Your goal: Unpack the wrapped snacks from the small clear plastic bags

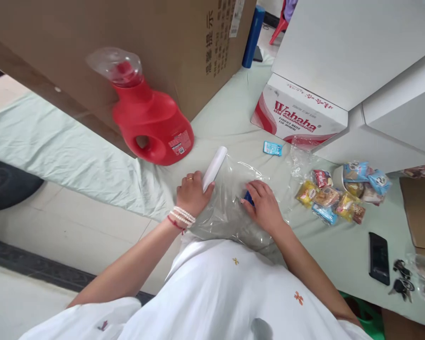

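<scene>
My left hand [194, 194], with pearl bracelets at the wrist, is closed around the lower end of a white roll of clear plastic film [215, 166]. From the roll, a loose sheet of clear film [225, 208] spreads to the right across the cloth in front of my body. My right hand [264, 205] lies over this sheet, fingers curled on a small blue object [248, 198]. Most of that object is hidden under the fingers, so its kind is unclear. A red detergent jug [156, 120] with a clear plastic cap stands just beyond my left hand.
A large cardboard box [177, 47] stands behind the jug. At the right are a Wahaha water carton [297, 113], a blue packet [272, 148], wrapped snacks [327, 196] around a cup, a black phone-like item [378, 258] and keys [402, 283]. A blue roll [253, 37] stands at the back.
</scene>
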The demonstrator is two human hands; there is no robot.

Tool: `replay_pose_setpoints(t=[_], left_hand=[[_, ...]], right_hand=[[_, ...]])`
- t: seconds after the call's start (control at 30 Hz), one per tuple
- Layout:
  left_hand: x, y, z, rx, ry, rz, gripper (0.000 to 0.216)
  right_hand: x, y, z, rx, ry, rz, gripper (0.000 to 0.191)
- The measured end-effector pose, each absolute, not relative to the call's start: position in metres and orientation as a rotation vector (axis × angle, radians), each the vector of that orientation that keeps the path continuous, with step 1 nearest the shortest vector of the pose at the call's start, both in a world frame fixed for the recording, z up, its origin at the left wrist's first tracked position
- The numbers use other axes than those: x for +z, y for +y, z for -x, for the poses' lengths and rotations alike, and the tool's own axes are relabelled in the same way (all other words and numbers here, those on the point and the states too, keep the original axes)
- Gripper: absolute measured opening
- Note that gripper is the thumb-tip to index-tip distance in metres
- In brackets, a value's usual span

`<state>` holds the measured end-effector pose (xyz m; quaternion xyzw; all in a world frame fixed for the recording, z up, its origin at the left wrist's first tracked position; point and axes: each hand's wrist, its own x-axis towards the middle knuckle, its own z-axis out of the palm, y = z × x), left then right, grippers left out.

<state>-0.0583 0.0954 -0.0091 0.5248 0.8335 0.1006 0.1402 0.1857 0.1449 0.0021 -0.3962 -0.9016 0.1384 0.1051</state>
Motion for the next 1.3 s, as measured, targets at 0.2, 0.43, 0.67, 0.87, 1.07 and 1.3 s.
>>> replay_pose_setpoints(t=[0.2, 0.43, 0.67, 0.87, 1.07, 1.3], left_hand=[[-0.007, 0.113, 0.068, 0.087, 2.347, -1.574, 0.042], [0.006, 0.104, 0.09, 0.138, 2.183, -1.462, 0.042], [0.025, 0.075, 0.073, 0.156, 2.384, -1.39, 0.041], [0.048, 0.018, 0.101, 0.161, 2.683, -1.432, 0.046], [0.038, -0.009, 0.101, 0.051, 2.423, -1.504, 0.044], [0.025, 0.04, 0.131, 0.236, 2.304, -1.316, 0.048]], right_hand=[[-0.026, 0.163, -0.148, 0.317, -2.919, 1.187, 0.07], [-0.041, 0.174, -0.152, 0.389, -3.032, 1.212, 0.075], [-0.041, 0.18, -0.152, 0.476, -3.077, 1.172, 0.073], [-0.039, 0.182, -0.156, 0.507, -3.103, 1.162, 0.073], [-0.034, 0.18, -0.16, 0.52, -3.034, 1.123, 0.072], [-0.011, 0.193, -0.168, 0.602, -2.806, 1.046, 0.065]])
